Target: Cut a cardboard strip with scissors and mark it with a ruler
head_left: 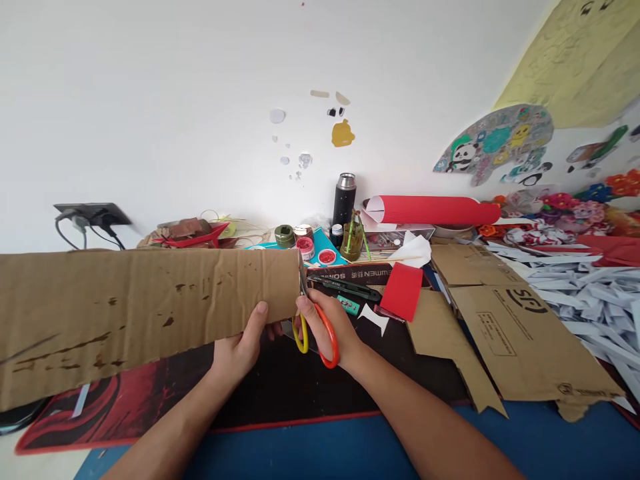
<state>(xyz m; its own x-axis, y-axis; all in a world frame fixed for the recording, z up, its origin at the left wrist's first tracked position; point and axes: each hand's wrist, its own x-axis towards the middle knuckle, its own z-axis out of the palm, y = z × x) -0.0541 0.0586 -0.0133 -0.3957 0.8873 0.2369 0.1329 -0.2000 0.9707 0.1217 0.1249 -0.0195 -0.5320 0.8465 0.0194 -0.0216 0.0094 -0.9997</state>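
A long strip of brown cardboard (145, 307), creased and stained with dark marks, stretches from the left edge to the middle of the view. My left hand (243, 347) grips its lower edge near the right end, thumb on the front and fingers behind. In my right hand (333, 327) is a pair of scissors (329, 337) with one orange-red and one yellow handle loop. The blades point upward at the cardboard's right end; the cardboard partly hides them. Just beyond my right hand lie a dark green utility knife (350, 289) and a red paper piece (401, 291).
Flattened cardboard (515, 340) lies on the right, beside a heap of white paper strips (595, 313). Along the wall stand a black thermos (345, 200), paint jars (327, 257) and a red corrugated roll (435, 210). A dark desk mat (280, 400) lies under my hands.
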